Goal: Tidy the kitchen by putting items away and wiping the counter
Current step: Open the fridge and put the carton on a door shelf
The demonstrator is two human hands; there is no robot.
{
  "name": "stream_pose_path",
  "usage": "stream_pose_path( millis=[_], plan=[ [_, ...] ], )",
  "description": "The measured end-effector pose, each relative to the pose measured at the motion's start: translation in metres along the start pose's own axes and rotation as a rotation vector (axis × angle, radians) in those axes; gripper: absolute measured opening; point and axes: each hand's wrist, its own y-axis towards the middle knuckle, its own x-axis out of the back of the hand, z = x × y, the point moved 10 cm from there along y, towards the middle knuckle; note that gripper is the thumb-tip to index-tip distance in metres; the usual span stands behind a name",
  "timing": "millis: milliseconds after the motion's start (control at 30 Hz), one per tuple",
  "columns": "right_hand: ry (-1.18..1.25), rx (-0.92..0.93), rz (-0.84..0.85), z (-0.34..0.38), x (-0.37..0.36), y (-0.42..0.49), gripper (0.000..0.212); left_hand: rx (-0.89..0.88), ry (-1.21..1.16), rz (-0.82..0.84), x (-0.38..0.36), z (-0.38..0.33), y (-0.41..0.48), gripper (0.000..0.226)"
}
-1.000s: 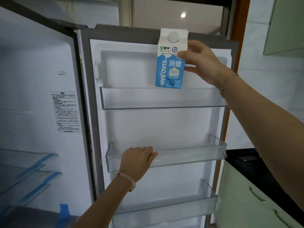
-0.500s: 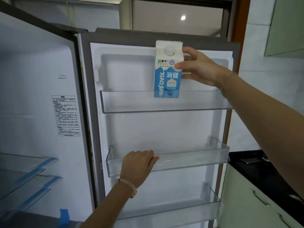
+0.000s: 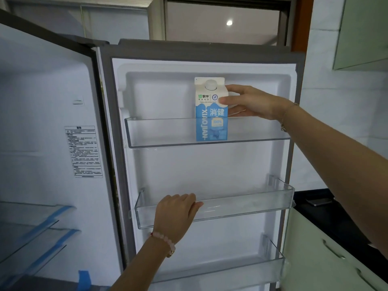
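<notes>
A blue-and-white milk carton (image 3: 210,97) with a white cap stands upright in the top clear door shelf (image 3: 163,133) of the open fridge door (image 3: 210,169). My right hand (image 3: 249,102) grips the carton's right side near the top. My left hand (image 3: 178,215) rests over the front rim of the middle door shelf (image 3: 247,206), fingers curled on it. The carton's lower half shows through the shelf's clear front.
The bottom door shelf (image 3: 231,271) holds nothing. Glass shelves with blue tape (image 3: 42,223) sit inside the fridge at the left. A dark counter (image 3: 327,208) with a phone (image 3: 319,201) lies at the right, above pale green cabinets (image 3: 327,259).
My right hand lowered the carton from above the top door shelf down into it. My left hand stayed on the middle shelf rim.
</notes>
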Motion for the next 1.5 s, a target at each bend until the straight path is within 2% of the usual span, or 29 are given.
stream_pose_path(
  millis=[133,300,400,500,567,600,667,700,767,800,900,933,1033,1100,1300,1400,1500],
  plan=[
    [-0.096,0.03,-0.106,0.005,0.016,-0.017,0.055,0.01,0.004,0.01,0.004,0.0,-0.002,0.052],
    [-0.031,0.187,-0.419,0.002,0.077,-0.076,0.037,0.034,-0.017,0.03,0.003,0.001,-0.004,0.049],
    [0.124,0.193,-0.667,-0.037,0.121,-0.128,0.027,0.087,-0.076,0.073,0.002,0.0,-0.007,0.037],
    [0.252,0.047,-0.824,-0.113,0.138,-0.169,0.027,0.132,-0.139,0.094,0.003,-0.011,-0.007,0.035],
    [0.306,-0.096,-0.806,-0.167,0.131,-0.181,0.037,0.163,-0.147,0.096,0.004,-0.02,-0.006,0.035],
    [0.315,-0.179,-0.743,-0.19,0.12,-0.182,0.05,0.186,-0.146,0.093,0.005,-0.022,-0.006,0.035],
    [0.364,-0.312,-0.592,-0.229,0.096,-0.176,0.087,0.229,-0.144,0.098,0.006,-0.023,-0.007,0.036],
    [0.43,-0.352,-0.541,-0.244,0.085,-0.173,0.088,0.245,-0.143,0.102,0.007,-0.022,-0.009,0.037],
    [0.562,-0.385,-0.485,-0.259,0.069,-0.167,0.061,0.27,-0.153,0.127,0.008,-0.021,-0.01,0.043],
    [0.579,-0.398,-0.465,-0.267,0.066,-0.163,0.061,0.274,-0.154,0.138,0.009,-0.021,-0.011,0.048],
    [0.65,-0.389,-0.384,-0.279,0.053,-0.155,0.105,0.271,-0.125,0.164,0.015,-0.02,-0.015,0.06],
    [0.685,-0.375,-0.37,-0.286,0.051,-0.153,0.113,0.28,-0.121,0.183,0.016,-0.018,-0.018,0.061],
    [0.71,-0.327,-0.386,-0.279,0.045,-0.166,0.099,0.306,-0.137,0.202,0.027,-0.015,-0.027,0.061],
    [0.661,-0.317,-0.403,-0.264,0.039,-0.183,0.099,0.319,-0.168,0.202,0.036,-0.013,-0.034,0.067],
    [0.639,-0.25,-0.427,-0.249,0.015,-0.233,0.077,0.462,-0.282,0.219,0.071,-0.016,-0.072,0.046],
    [0.635,-0.191,-0.437,-0.227,0.0,-0.266,0.078,0.492,-0.333,0.144,0.11,-0.046,-0.098,0.046],
    [0.593,-0.143,-0.408,-0.185,-0.022,-0.303,0.093,0.528,-0.427,0.08,0.152,-0.089,-0.129,0.046]
  ],
)
